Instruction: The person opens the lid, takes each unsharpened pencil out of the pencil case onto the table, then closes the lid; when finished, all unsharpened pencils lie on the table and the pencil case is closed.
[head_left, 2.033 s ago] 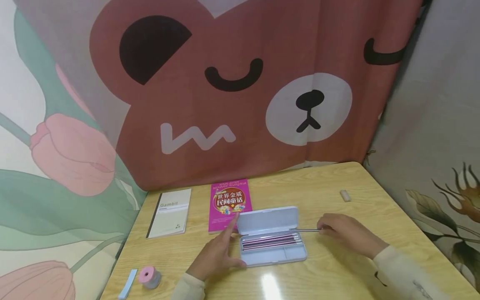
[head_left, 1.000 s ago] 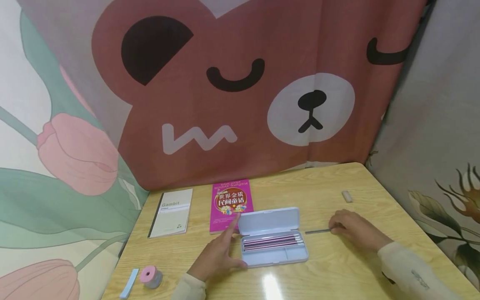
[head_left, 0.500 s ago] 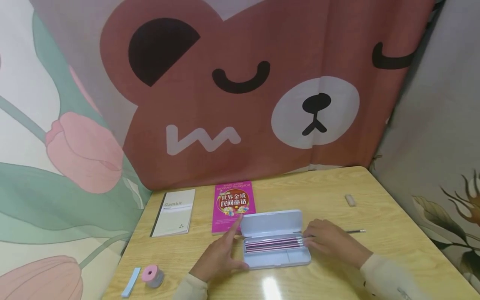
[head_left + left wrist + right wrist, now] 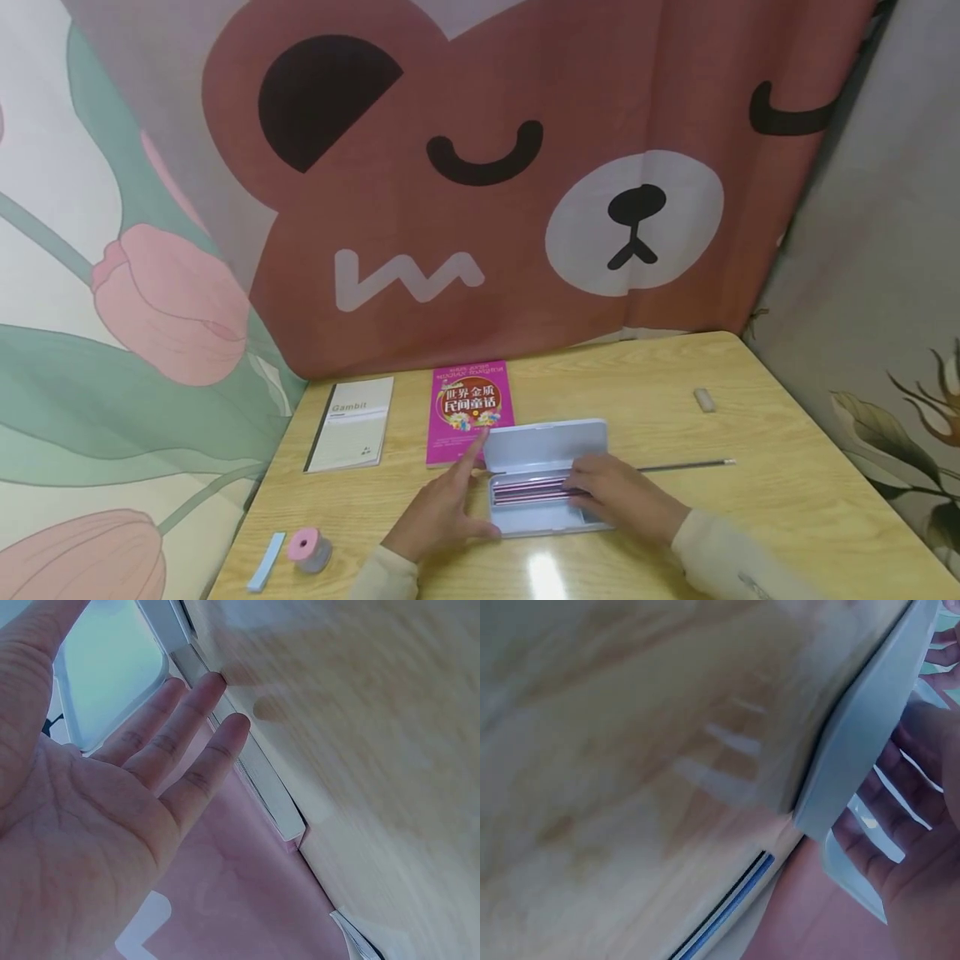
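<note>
Pencils (image 4: 528, 492) are lying in the case (image 4: 525, 522) under the right hand (image 4: 628, 497), its grip impossible to tell, while the left hand (image 4: 441, 510), grip spread, is touching the case's left end.

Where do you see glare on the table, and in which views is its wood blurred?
Head view: white glare on the table at the picture's bottom edge; left wrist view: wood blurred, but creases clear on the left hand; right wrist view: wood blurred, with pale streaks beside the case.
</note>
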The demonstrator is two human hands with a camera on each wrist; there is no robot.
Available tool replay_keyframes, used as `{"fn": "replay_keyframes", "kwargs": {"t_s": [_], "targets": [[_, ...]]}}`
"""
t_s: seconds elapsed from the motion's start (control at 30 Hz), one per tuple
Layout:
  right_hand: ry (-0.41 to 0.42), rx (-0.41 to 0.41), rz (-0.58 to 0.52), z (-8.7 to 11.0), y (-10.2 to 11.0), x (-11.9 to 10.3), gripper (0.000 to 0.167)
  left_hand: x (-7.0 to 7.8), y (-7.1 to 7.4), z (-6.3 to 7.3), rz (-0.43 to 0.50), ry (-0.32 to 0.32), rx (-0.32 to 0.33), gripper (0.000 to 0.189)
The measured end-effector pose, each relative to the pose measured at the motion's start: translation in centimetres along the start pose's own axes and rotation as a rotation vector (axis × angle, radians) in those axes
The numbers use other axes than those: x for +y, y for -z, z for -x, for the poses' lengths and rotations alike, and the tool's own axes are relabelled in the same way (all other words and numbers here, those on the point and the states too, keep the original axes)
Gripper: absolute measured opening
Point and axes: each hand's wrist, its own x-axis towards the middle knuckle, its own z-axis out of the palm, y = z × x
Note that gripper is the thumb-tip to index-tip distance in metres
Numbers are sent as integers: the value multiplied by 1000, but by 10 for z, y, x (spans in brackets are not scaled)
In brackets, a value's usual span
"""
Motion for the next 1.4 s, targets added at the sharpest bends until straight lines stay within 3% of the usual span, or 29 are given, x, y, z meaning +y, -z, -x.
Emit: {"fn": "replay_keyframes", "kwargs": {"t_s": [0.33,0.67,0.87,1.07,1.4], "targets": [[-151,-79,-178,-7,4,-3,8,-3,-1,0,2,4,1,150],[-184,-71,-223,-4,3,-4,5,-1,-3,0,5,17,-4,149],[-172,-39,-225,5,18,-5,11,-2,-3,0,0,10,6,151],[-127,71,-149,31,37,5,18,-2,-4,1,-2,18,6,149],[-192,136,-36,87,60,42,30,-3,-4,0,-2,15,8,149]]}}
